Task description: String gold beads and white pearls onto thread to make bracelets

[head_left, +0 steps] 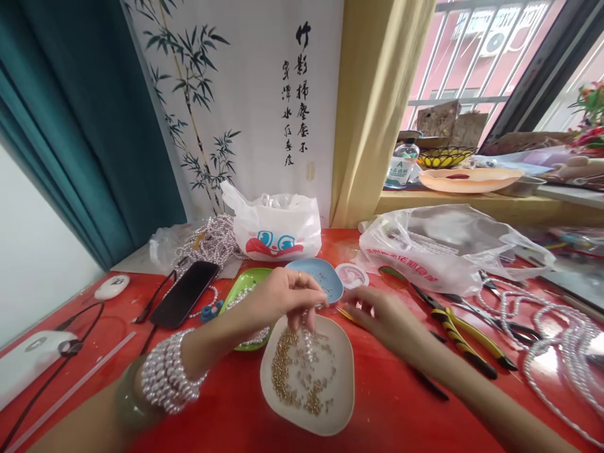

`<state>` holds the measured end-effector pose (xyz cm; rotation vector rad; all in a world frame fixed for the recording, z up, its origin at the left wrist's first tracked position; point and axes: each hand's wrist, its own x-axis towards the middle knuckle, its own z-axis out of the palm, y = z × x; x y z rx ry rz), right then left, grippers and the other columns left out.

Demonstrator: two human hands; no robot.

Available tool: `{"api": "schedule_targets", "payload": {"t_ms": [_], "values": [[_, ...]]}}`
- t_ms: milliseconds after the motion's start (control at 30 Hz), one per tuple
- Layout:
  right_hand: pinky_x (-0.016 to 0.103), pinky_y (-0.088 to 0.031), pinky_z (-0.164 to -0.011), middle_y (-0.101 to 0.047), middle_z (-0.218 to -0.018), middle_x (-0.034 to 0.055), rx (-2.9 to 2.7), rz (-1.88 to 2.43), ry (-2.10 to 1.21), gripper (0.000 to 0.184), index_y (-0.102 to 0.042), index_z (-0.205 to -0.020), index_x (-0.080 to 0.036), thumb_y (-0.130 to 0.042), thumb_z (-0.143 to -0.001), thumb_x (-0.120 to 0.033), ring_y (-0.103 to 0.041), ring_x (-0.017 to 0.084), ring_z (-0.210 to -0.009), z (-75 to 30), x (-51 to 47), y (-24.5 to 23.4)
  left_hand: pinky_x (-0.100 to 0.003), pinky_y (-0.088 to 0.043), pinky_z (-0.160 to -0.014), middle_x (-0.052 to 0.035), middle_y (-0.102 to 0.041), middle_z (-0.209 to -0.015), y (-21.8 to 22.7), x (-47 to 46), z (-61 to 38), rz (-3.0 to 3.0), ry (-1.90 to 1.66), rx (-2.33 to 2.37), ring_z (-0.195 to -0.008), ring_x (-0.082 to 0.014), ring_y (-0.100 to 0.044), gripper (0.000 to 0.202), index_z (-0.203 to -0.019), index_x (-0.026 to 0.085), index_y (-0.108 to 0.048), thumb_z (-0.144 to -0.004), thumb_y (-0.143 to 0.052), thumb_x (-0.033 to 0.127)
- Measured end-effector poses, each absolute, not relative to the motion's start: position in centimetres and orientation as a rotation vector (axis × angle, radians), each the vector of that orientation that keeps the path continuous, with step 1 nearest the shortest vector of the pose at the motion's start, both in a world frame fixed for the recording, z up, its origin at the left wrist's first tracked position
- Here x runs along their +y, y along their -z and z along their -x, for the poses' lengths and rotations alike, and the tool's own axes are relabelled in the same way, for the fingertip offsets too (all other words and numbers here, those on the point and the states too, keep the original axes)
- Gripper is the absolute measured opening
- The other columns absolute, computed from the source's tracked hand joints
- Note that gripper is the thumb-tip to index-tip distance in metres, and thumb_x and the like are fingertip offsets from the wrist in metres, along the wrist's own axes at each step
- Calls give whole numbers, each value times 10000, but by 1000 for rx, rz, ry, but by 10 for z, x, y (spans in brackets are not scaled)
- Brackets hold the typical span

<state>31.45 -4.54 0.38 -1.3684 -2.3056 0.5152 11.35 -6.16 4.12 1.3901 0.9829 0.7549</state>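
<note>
My left hand (302,296) is closed in a pinch above the cream tray (348,377), with a short string of pearl beads (309,345) hanging from its fingertips. Loose gold beads (282,371) and clear beads lie in that tray. My right hand (370,308) is just right of the tray's far edge, its fingers bent with a gap at the thumb. Beneath its thumb is a thin yellow object (350,316) whose kind I cannot make out. A pearl bracelet (167,371) in several rows and a green bangle (134,393) circle my left wrist.
Behind the hands sit a green tray (238,286) of pearls, a blue tray (309,267) and a round lidded tub (353,275). Yellow-black pliers (465,340), scissors (500,321) and pearl strands (557,352) lie rightward. A phone (185,294) and cables are leftward.
</note>
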Motion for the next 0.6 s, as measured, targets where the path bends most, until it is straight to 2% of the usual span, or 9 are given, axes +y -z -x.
{"api": "schedule_targets", "payload": {"t_ms": [100, 233, 400, 467, 600], "values": [[274, -395, -555, -616, -790, 48, -2395, 1374, -500, 170, -614, -821, -198, -459, -811, -267, -578, 191, -681, -311, -51, 22, -160, -272, -352, 8, -573, -425, -36, -57, -104, -1358, -781, 1030, -339, -49, -402, 109, -701, 128, -592, -723, -561, 230], [266, -397, -569, -594, -733, 45, -2461, 1371, -491, 242, -612, -758, -185, -391, -846, -229, -575, 172, -648, -305, -67, 33, -162, -255, -354, 11, -565, -406, -33, -54, -98, -1336, -809, 1057, -329, -46, -382, 108, -698, 125, -581, -723, -558, 229], [241, -400, -559, -605, -703, 34, -2531, 1333, -554, 320, -646, -758, -205, -370, -879, -312, -579, 154, -627, -305, -73, 27, -162, -260, -359, 10, -559, -403, -34, -50, -93, -1319, -803, 1076, -336, -47, -398, 116, -688, 122, -595, -715, -569, 232], [242, -408, -579, -619, -744, 41, -2517, 1347, -483, 328, -651, -809, -209, -348, -889, -306, -591, 159, -662, -307, -66, 26, -163, -262, -365, 13, -557, -407, -34, -49, -91, -1321, -813, 1063, -343, -45, -398, 123, -687, 125, -601, -716, -574, 241], [246, -411, -598, -631, -850, 53, -2556, 1408, -274, 305, -612, -1024, -242, -344, -877, -226, -605, 181, -745, -310, -42, 30, -167, -254, -365, 18, -555, -413, -30, -45, -87, -1312, -798, 1049, -339, -40, -379, 129, -684, 133, -605, -723, -576, 252]]}}
